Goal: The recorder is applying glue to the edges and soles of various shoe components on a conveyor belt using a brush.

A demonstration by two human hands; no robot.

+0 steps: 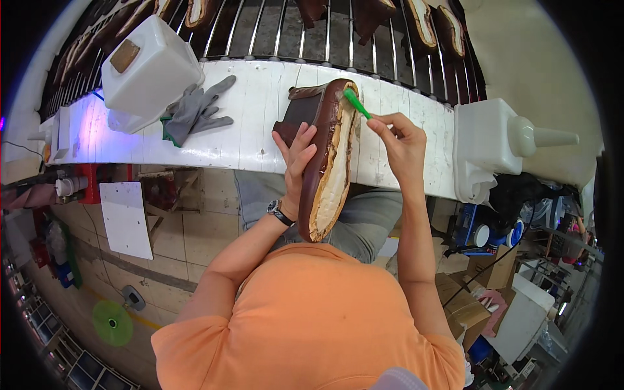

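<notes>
A dark brown leather shoe upper (313, 185) without an outsole is tilted on its side, its pale underside and rough tan rim facing right. My left hand (296, 159) grips it from the left, the fingers spread over its side and the thumb hidden. Its upper end rests over the white bench (257, 110); its lower end hangs past the near edge, above my lap. Between the fingertips of my right hand (404, 143) is a green-handled brush (358, 104). The brush's head touches the rim at the far end of the shoe upper.
Grey gloves (195, 112) lie on the bench at left, beside a white plastic container (151, 71). At the right end sits a white bottle with a nozzle (491, 140). Beyond the bench, a roller conveyor (279, 32) carries several shoe uppers (422, 25). Cardboard boxes (463, 309) stand low at right.
</notes>
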